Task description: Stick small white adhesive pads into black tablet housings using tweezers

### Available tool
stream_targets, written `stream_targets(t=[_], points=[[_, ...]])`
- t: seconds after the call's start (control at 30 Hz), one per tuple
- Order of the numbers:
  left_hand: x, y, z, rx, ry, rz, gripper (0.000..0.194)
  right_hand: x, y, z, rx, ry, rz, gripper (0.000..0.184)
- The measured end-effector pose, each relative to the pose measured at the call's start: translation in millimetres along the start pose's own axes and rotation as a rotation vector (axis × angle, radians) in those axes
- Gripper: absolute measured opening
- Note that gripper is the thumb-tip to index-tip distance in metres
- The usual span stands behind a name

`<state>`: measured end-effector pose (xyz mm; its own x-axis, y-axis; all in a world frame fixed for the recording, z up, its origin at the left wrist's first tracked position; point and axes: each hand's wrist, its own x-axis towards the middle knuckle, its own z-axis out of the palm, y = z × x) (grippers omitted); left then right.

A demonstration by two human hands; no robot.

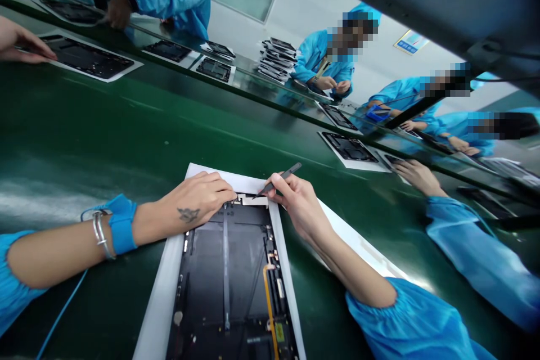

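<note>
Head view: right grip (295, 208) pinches black tweezers (280, 179), their tips at a white strip (254, 201) on the top edge of a black device frame (228, 270). Left grip (198, 199) rests on that edge, fingers together, pinching nothing. The frame lies on a white sheet (162, 287) on the green counter (84, 124), with similar frames (348, 147) farther along.

The left sleeve (12, 298) and right sleeve (409, 320) belong to a bright blue cleanroom smock, each ending in a gathered elastic cuff. The left wrist wears a blue antistatic wrist strap (122, 225) with a thin blue cord (63, 315) running from it, next to silver bangles (100, 233). A small dark tattoo (188, 214) marks the back of the left hand (198, 199).
</note>
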<state>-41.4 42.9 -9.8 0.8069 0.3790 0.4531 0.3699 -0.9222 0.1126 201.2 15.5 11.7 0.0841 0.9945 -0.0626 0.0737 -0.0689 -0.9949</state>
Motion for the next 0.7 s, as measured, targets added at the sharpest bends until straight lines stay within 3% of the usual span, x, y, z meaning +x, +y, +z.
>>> stream_targets(t=[0.7], points=[[-0.9, -0.7, 1.7, 0.007, 0.027, 0.002, 0.025, 0.0, 0.2, 0.1, -0.006, 0.004, -0.001, 0.051]])
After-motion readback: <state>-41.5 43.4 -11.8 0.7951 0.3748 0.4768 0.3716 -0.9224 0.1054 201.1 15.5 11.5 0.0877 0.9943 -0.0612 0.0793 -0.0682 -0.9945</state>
